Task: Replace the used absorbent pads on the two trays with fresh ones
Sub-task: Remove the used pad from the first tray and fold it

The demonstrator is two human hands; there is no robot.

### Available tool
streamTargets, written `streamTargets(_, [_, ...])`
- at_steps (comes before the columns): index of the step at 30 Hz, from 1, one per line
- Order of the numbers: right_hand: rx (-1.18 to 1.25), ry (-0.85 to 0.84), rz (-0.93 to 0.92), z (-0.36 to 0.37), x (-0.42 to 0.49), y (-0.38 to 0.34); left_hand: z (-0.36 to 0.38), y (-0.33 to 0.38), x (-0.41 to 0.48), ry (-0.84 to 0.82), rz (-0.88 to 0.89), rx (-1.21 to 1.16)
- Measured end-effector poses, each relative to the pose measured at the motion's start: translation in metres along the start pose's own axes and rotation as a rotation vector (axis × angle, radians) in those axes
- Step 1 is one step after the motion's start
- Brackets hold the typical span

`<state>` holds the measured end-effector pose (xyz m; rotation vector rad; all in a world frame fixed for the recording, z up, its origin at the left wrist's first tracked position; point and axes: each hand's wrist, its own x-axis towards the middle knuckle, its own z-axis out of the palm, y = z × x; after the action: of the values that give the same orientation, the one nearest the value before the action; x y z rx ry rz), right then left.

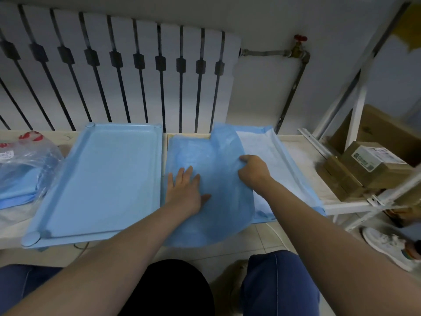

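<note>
Two trays sit side by side on the counter (66, 136): the bare blue tray (102, 179) toward its left end, the second tray (189, 135) to its right, mostly hidden under a blue absorbent pad (218, 213) whose near end overhangs the counter's front edge. The left hand (185, 190) presses the pad flat, fingers (181, 173) straight and spread. The right hand (252, 172) curls its fingers round the pad's folded-over flap.

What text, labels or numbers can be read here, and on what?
No text here can be read.
Box: white label with print, too blurred to read.
Bag: red print and a white sticker, too blurred to read.
</note>
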<state>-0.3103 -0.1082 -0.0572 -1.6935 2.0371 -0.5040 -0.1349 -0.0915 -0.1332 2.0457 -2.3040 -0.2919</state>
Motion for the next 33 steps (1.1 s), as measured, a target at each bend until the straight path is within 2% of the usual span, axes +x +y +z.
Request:
streamTargets(2, [0.026,0.040,-0.029,-0.006,0.006,0.001,0.011,0.009,0.007,-0.024,0.026,-0.048])
streamTargets(5, [0.066,0.098,-0.046,-0.011,0.012,-0.003,0.027,0.016,0.010,-0.112,-0.044,-0.135])
streamTargets(8, [0.065,0.013,-0.030,-0.007,0.017,-0.003,0.042,0.015,0.014,-0.191,-0.029,-0.096])
streamTargets(11, [0.084,-0.052,-0.006,0.002,0.016,-0.001,0.041,0.017,0.019,-0.068,-0.093,-0.086])
streamTargets(14, [0.072,-0.073,-0.010,0.008,0.015,0.001,0.025,0.012,0.026,0.155,-0.313,-0.150])
streamTargets(16, [0.069,-0.080,-0.008,0.010,0.014,0.001,0.017,0.004,0.027,0.130,-0.349,-0.136])
streamTargets(20, [0.049,-0.086,-0.022,0.013,0.012,-0.001,0.010,-0.004,0.027,0.066,-0.244,-0.254])
streamTargets(24, [0.005,-0.069,-0.041,0.012,0.009,-0.002,0.000,-0.001,0.025,0.121,-0.231,-0.307])
streamTargets(29, [-0.011,-0.060,-0.016,0.005,0.008,0.001,-0.004,0.003,0.016,0.174,-0.391,-0.376])
streamTargets(31, [-0.010,-0.065,-0.012,0.002,0.007,0.001,0.003,0.001,0.013,0.213,-0.180,-0.134])
streamTargets(33, [0.003,-0.069,-0.015,0.000,0.007,0.000,0.014,0.003,0.014,0.193,0.029,-0.055])
